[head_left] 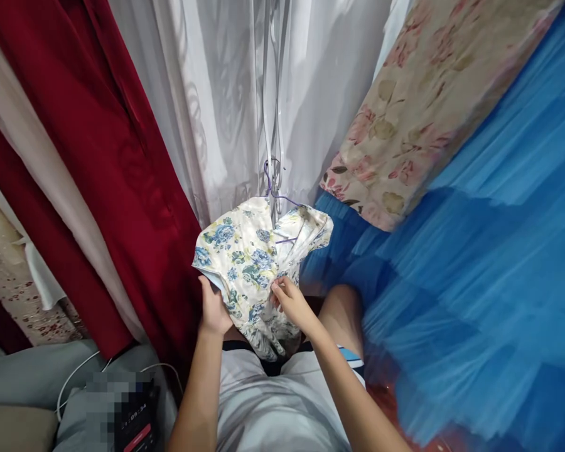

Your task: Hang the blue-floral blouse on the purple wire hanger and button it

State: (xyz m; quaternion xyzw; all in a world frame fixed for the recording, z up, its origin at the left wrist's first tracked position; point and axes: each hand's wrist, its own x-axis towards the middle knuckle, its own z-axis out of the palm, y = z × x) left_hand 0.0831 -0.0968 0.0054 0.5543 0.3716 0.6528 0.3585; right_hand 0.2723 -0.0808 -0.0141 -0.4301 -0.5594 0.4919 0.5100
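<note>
A white dress with blue and yellow-green flowers (252,251) hangs in front of me on a thin purple hanger (286,199). Its neckline gapes on the right, where part of the hanger shows inside. At the left armhole my left hand (215,309) grips the dress's side; the thumb is visible and the fingers are hidden behind the cloth. My right hand (289,300) pinches the front of the dress near its middle, thumb and fingertips together. The lower part of the dress bunches towards my lap.
White sheer curtains (216,94) hang behind the dress. Long red fabric (136,157) drops on the left. To the right are a pink-flowered cloth (381,138) and a blue tulle garment (475,270). A phone (139,420) and a white cable (70,376) lie at lower left.
</note>
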